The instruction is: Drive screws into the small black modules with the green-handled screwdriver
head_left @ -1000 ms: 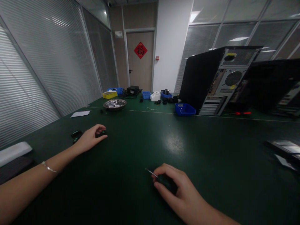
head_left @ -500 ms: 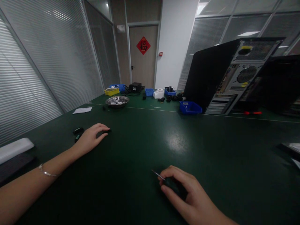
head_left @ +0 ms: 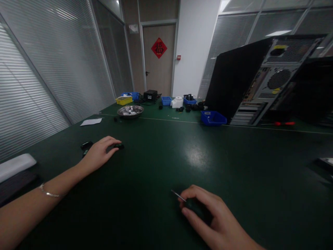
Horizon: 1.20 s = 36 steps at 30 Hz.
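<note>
My left hand (head_left: 100,151) reaches out over the left part of the table, with thumb and fingertips closed about a small black part (head_left: 119,146) at the table surface. Two similar small black pieces (head_left: 86,144) lie beside that hand's outer edge, one partly covered by it. Nearer to me, my right hand (head_left: 205,211) is closed round the dark handle of a small screwdriver (head_left: 179,196). Its thin metal shaft points up and to the left, away from the fingers. Most of the handle is hidden in the palm.
A metal dish (head_left: 130,111) with small items stands beyond my left hand. Farther back are a blue bin (head_left: 213,118), a yellow tray (head_left: 124,100) and a white device (head_left: 177,102). A computer tower (head_left: 244,76) stands back right, near a red-handled tool (head_left: 284,123). White paper (head_left: 91,122) lies left.
The small black part shows more clearly at my left fingertips, and that hand has barely moved. My right hand and the screwdriver have shifted slightly right. The view has tilted a little.
</note>
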### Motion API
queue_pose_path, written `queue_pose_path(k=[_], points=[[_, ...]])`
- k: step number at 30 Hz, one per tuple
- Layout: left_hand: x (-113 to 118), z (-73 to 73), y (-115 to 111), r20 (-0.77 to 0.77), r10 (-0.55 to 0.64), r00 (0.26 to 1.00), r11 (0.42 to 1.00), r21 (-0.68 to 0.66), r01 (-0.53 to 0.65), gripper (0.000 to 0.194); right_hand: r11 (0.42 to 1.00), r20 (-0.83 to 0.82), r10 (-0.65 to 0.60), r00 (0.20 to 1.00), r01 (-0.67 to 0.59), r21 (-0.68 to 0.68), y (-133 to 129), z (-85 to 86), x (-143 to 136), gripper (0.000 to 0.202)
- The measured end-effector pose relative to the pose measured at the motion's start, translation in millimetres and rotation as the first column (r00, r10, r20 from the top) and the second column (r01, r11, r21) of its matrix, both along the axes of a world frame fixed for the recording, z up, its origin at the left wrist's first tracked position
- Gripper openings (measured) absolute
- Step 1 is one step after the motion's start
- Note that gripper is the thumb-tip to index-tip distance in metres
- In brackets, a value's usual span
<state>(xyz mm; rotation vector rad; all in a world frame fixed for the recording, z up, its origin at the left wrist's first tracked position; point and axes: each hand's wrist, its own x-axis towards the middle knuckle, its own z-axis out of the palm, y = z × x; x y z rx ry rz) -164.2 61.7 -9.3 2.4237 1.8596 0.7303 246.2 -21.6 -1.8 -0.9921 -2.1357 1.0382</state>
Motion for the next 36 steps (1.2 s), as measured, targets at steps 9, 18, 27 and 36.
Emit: queue_pose_path(k=[9, 18, 27, 36], points=[[2.3, 3.1, -2.2, -0.001, -0.035, 0.999, 0.999, 0.005, 0.035, 0.041, 1.0, -0.006, 0.009, 1.0, -0.009, -0.005, 0.1, 4.0, -1.3, 0.014], [-2.9, -3.3, -2.2, 0.023, -0.031, 0.999, 1.0, -0.004, 0.031, 0.044, 0.999, -0.016, 0.017, 1.0, -0.018, -0.037, -0.9, 2.2, 1.3, 0.014], [1.8, 2.9, -3.6, 0.02, -0.038, 0.999, 0.999, -0.019, 0.039, 0.037, 1.0, -0.003, 0.006, 1.0, -0.006, -0.013, -1.7, 6.7, -0.5, 0.014], [4.0, 2.4, -3.2, 0.104, 0.008, 0.995, 0.998, -0.057, -0.002, 0.043, 1.0, -0.007, 0.016, 1.0, -0.016, -0.02, -0.1, 5.2, -2.5, 0.014]])
